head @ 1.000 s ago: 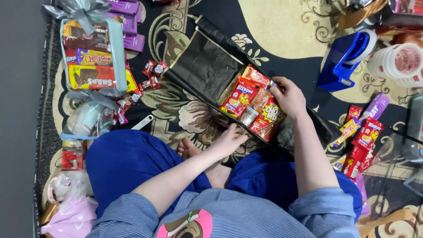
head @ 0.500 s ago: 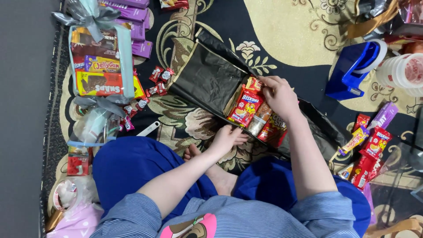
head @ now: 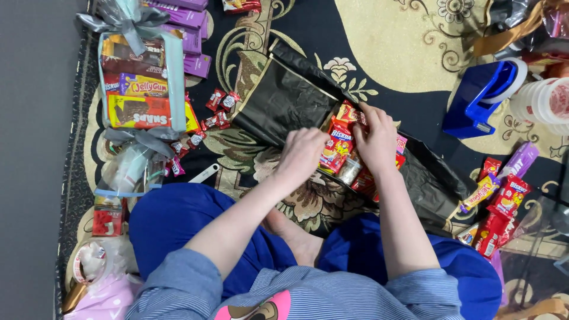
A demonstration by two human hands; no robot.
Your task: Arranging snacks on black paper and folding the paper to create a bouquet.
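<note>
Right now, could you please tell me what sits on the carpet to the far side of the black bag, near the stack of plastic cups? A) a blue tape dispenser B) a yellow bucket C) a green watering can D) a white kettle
A: a blue tape dispenser lies on the patterned carpet beyond the black bag, beside the stack of plastic cups; both hands are on the snack packets in the bag.

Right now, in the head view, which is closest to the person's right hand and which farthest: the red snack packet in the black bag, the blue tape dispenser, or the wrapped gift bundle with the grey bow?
From the right hand:
1. Red snack packet, just to its left inside the black bag, at the fingertips.
2. Blue tape dispenser, off to the right on the carpet.
3. Wrapped gift bundle, far left near the carpet's edge.
</note>
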